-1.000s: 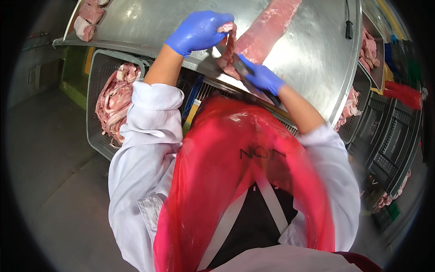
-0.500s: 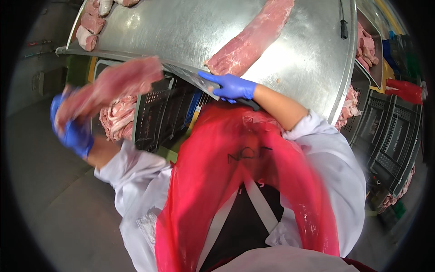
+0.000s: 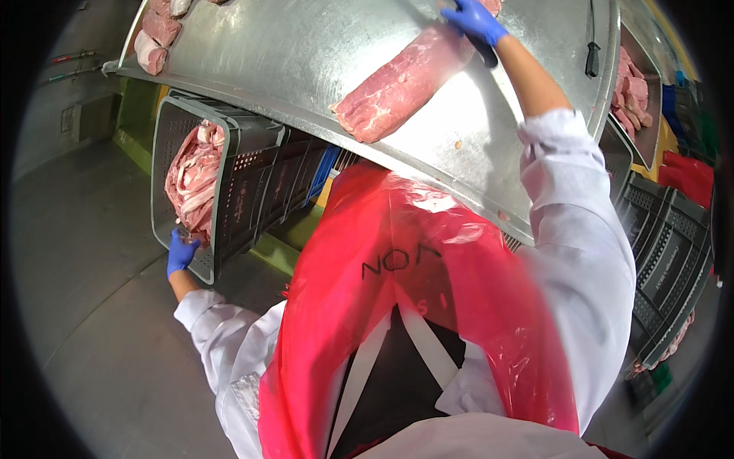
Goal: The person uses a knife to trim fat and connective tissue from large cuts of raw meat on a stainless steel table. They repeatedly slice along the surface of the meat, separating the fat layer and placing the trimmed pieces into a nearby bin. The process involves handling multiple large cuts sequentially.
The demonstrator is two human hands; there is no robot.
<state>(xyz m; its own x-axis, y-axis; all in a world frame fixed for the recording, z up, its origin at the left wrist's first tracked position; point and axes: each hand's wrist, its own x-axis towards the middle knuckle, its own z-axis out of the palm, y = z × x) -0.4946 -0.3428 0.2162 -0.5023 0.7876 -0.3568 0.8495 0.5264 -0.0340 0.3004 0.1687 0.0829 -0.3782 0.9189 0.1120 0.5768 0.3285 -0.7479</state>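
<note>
Fingers: right hand closed round knife, left hand's grip unclear at left crate | meat: on table, right of crate | risk: meat could slide under knife, left hand not bracing it

Has a table ahead, with a meat slab across its middle, chunks far left and a tool right; has a crate (with trimmings inside) nearer left, and a tray of cuts beyond the right edge.
</note>
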